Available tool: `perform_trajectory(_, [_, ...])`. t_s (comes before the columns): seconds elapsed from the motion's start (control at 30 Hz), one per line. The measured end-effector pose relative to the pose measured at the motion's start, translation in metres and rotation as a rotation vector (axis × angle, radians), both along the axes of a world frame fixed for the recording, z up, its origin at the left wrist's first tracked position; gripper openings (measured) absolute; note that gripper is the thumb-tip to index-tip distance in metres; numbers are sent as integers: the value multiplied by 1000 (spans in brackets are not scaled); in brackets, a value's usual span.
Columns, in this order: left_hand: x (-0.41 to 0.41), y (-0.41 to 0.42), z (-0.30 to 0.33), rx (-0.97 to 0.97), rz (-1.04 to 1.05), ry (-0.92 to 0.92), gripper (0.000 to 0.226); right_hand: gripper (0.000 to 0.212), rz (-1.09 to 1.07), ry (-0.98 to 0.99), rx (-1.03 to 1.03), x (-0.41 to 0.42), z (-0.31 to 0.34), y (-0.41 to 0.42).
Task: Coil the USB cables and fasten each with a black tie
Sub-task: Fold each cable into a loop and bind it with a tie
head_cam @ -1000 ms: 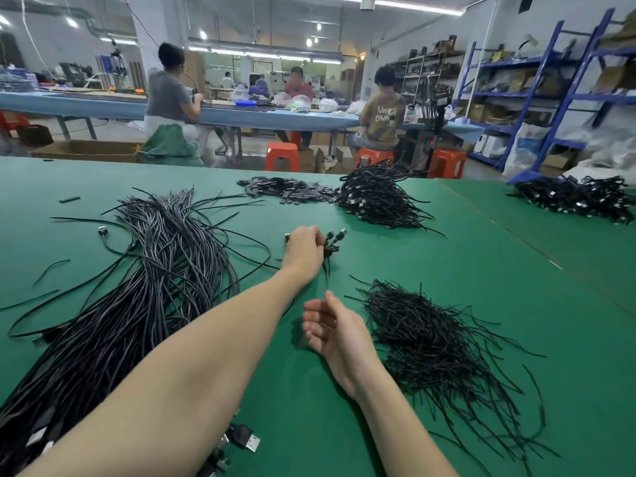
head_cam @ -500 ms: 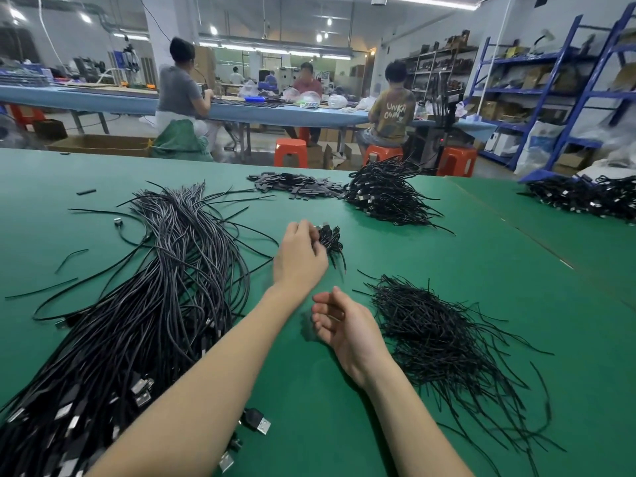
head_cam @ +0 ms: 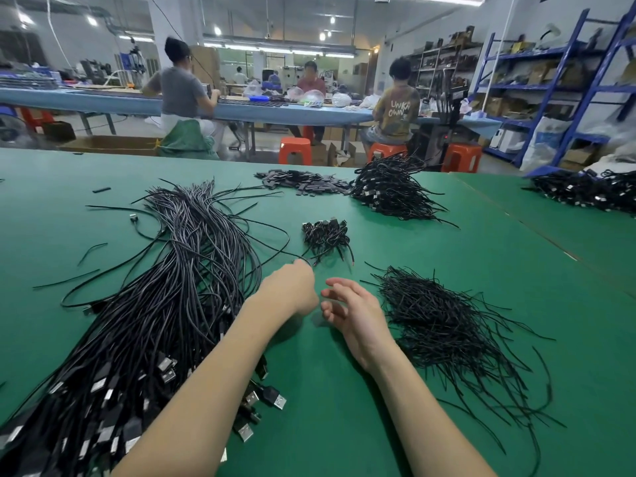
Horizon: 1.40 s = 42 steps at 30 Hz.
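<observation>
A long bundle of loose black USB cables (head_cam: 155,304) lies on the left of the green table (head_cam: 481,270), plugs toward me. My left hand (head_cam: 292,290) pinches the thin end of one cable (head_cam: 275,256) that arcs out of that bundle. My right hand (head_cam: 354,311) hovers beside it, fingers loosely spread, holding nothing. A pile of black ties (head_cam: 444,325) lies just right of my right hand. A small coiled, tied cable bunch (head_cam: 325,235) rests on the table beyond both hands.
A larger heap of coiled cables (head_cam: 392,191) sits farther back, with flat black pieces (head_cam: 303,182) to its left. Another cable heap (head_cam: 585,192) lies at the far right. People work at a blue table (head_cam: 103,101) behind; orange stools and blue shelving stand beyond.
My left hand set the coiled bunch down on the table and drew back toward me, now pinching a cable end. My right hand opened slightly and stayed in place.
</observation>
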<state>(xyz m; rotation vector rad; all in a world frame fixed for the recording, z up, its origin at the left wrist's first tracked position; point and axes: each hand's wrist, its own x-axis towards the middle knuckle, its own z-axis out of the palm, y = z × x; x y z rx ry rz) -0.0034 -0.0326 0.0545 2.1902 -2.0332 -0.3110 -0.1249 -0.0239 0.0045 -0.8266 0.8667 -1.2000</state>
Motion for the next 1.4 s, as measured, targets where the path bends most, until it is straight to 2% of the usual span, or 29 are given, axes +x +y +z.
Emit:
perform_trajectory(0.07, [-1,2,7,13,-10,15,35,20,2,57,-32,0,-1,0])
perform_trajectory(0.17, [-3,8,13,-7,-22,-72,42,42,47,220,-138,1,-4,3])
perform_trajectory(0.23, [-2,9,14,-7,-20,-136,46,47,75,263,-175,2,-5,6])
perform_trajectory(0.37, [8,7,17,-12,-3,-313,36,33,59,228,-161,1,-3,6])
perform_trajectory(0.5, [33,6,18,88,118,-458,36,27,67,220,-146,1,-4,5])
perform_trajectory(0.57, [43,3,12,116,154,-423,33,25,77,231,-154,2,-5,4])
perform_trajectory(0.73, [50,-10,-20,-172,169,-334,41,23,74,237,-159,1,-9,2])
perform_trajectory(0.83, [53,-17,-30,-172,152,-343,33,20,43,291,-172,2,-9,3])
perform_trajectory(0.87, [55,-18,-30,-180,151,-330,28,19,24,357,-185,3,-9,3])
perform_trajectory(0.93, [56,-19,-29,-198,151,-295,23,21,-7,618,-244,6,-8,5])
perform_trajectory(1.0, [55,-19,-29,-177,140,-319,30,28,8,895,-342,8,-7,6])
perform_trajectory(1.07, [54,-19,-31,-151,125,-354,35,29,49,997,-396,9,-5,7])
perform_trajectory(1.2, [51,-18,-31,-183,114,-355,31,18,99,1038,-389,6,1,8])
perform_trajectory(1.3, [43,-18,-23,-235,83,-385,35,18,117,1021,-359,5,5,8])
perform_trajectory(1.4, [44,-14,-8,-219,61,-297,14,21,138,1061,-374,9,7,10])
